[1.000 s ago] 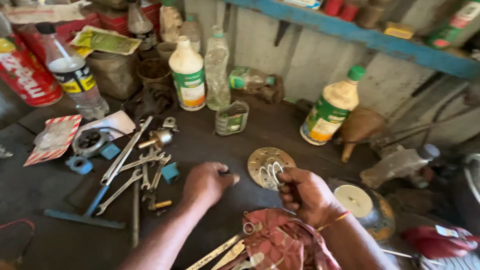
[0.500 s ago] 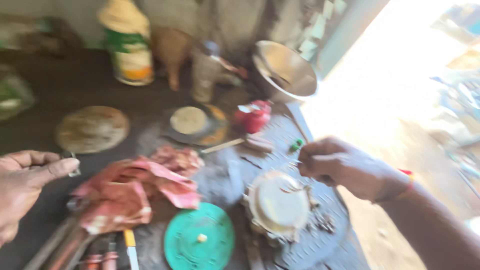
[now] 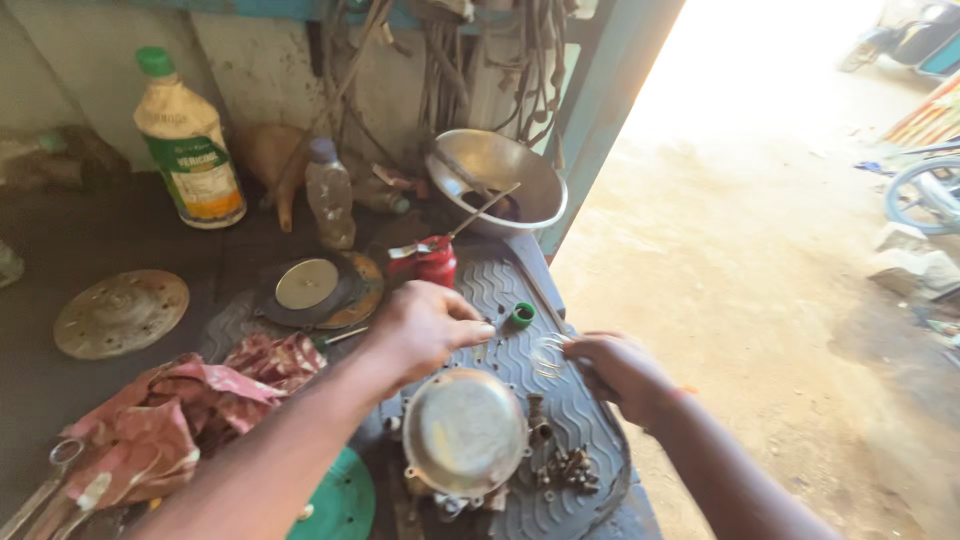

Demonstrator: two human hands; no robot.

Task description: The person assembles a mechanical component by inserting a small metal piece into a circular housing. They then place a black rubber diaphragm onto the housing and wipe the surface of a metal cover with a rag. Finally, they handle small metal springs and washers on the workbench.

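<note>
Head view: the right hand is pinching a small bundle of thin wire rings between fingertips, its grip clenched on them just above the ribbed grey mat at the bench's right end. The left hand is hovering close by to the left, fingers curled loosely with the tips pointing toward the rings; it is grasping nothing that shows, though whether it is pressing on the mat cannot be told. Just beyond the left fingertips a small green cap is sitting on the mat. Below both hands a round metal cover on a small engine part is lying on the mat, with a heap of small bolts just beside it on the right. A red oil can is standing behind the left hand, its thin spout angling up toward a metal bowl at the back. Further left a dark round plate with a pale disc on it is resting on the bench, a worn metal disc lying well apart from it. A reddish rag is lying crumpled under the left forearm, a green lid near it at the front edge. A labelled bottle with a green cap and a small clear bottle are standing against the back wall.
</note>
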